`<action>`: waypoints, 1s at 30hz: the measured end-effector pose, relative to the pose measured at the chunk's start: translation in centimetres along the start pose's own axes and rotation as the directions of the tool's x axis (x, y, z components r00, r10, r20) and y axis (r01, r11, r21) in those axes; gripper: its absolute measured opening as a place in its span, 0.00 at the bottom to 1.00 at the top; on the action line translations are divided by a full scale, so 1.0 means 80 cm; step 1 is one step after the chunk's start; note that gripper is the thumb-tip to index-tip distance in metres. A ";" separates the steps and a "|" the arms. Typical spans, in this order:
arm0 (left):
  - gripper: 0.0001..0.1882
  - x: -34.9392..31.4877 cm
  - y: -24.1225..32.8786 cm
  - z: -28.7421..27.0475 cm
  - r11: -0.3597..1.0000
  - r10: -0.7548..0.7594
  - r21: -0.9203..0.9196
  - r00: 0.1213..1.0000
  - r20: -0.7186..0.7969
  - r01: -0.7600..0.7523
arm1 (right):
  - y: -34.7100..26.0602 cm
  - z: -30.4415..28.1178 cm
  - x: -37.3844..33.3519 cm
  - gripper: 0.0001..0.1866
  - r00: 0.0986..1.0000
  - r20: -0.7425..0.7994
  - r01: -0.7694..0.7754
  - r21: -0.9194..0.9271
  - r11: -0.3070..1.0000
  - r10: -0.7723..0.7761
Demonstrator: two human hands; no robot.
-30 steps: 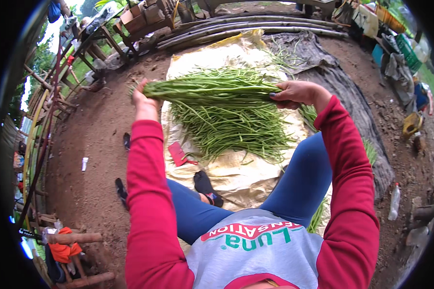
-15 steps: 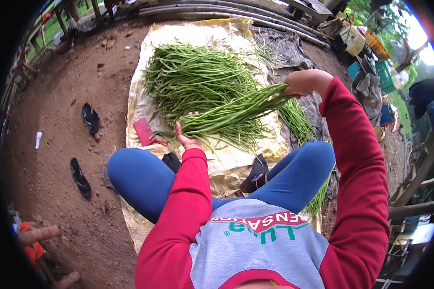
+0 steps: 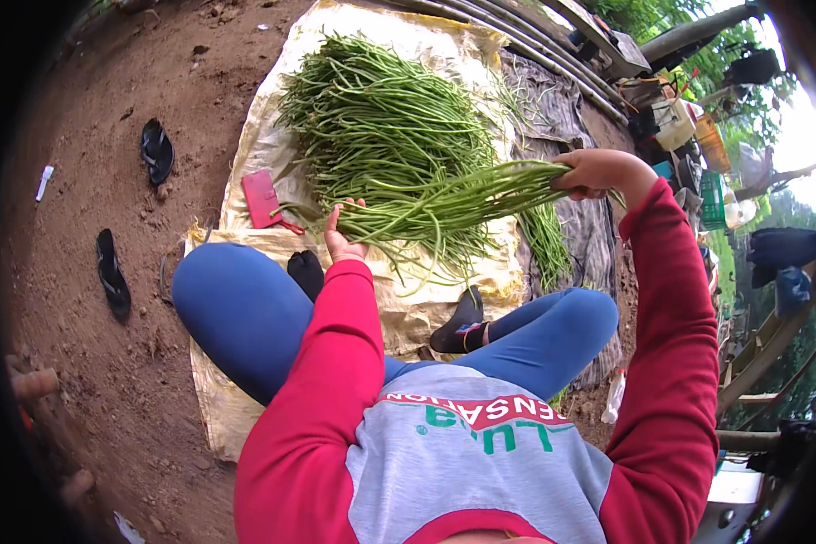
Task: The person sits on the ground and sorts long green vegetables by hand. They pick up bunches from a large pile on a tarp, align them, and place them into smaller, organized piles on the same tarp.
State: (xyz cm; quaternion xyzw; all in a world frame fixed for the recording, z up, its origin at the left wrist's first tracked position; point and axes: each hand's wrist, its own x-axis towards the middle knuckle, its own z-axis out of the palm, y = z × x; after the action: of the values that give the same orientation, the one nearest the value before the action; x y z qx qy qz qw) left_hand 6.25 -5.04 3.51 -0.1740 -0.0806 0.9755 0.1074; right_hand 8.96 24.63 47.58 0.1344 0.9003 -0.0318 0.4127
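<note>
A bunch of green long beans (image 3: 480, 198) stretches between my two hands above the pile. My right hand (image 3: 600, 176) is closed round its right end, with a few tips poking out past the fist. At the other end, my left hand (image 3: 345, 238) cups the bean ends between thumb and fingers; the beans partly hide those fingers. Beneath and beyond lies a big heap of long beans (image 3: 385, 118) on a pale woven sheet (image 3: 258, 150). A smaller bundle of long beans (image 3: 544, 243) rests to the right of it.
A red phone case or wallet (image 3: 262, 199) lies on the sheet left of the heap. Two black flip-flops (image 3: 157, 152) sit on the bare soil (image 3: 72, 254). Dark sheeting (image 3: 589, 227) spreads at right; bamboo poles (image 3: 517, 41) line the far edge. Crates (image 3: 712, 201) stand far right.
My right hand has come down slightly and turned, so the bunch lies more level. My left hand still supports the other end. The whole view has shifted and tilted.
</note>
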 end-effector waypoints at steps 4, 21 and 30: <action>0.09 0.004 0.012 -0.015 1.000 0.016 -0.002 0.999 -0.049 -0.016 | -0.001 -0.014 -0.010 0.10 0.997 -0.035 -0.077 -0.082 0.994 0.075; 0.08 0.017 0.022 -0.049 0.971 0.003 0.233 0.967 -0.256 0.059 | 0.056 -0.035 -0.113 0.13 0.994 -0.089 -0.024 0.329 0.944 0.056; 0.10 0.033 0.052 -0.082 0.912 0.086 0.406 0.942 -0.324 0.057 | 0.188 -0.026 -0.178 0.08 0.943 -0.133 -0.214 0.460 0.862 0.305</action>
State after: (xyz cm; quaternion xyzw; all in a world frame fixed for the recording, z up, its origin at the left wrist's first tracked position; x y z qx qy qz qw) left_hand 5.40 -7.59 -4.26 -0.3112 0.1464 0.9276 0.1462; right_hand 20.35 36.37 60.50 0.3469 0.8802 -0.1639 0.2792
